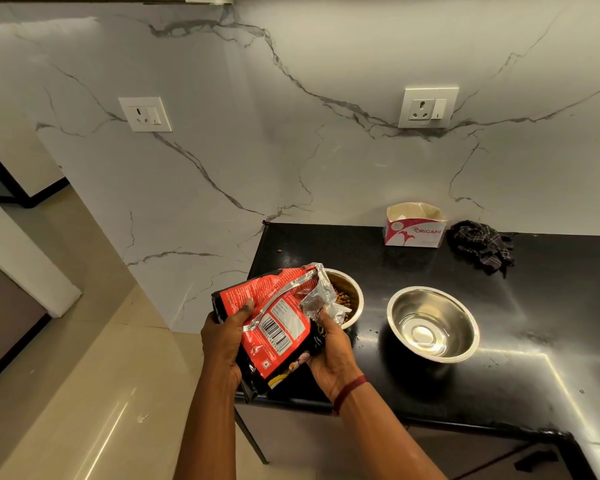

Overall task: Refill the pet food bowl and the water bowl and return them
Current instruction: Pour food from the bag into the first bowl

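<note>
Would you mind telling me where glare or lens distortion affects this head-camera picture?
In the head view, bright glare streaks the black countertop near its front right edge and the floor at lower left; the empty steel bowl throws a hot highlight at its base; wide-angle distortion bows the wall and the counter's edges; the food bag stays sharp.

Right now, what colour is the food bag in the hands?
Mostly red and black, silver inside the food bag; seen in the head view.

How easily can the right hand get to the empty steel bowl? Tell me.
Probably easily, once freed: the right hand grips the pet food bag, but bare counter surrounds the empty steel bowl beside it.
</note>
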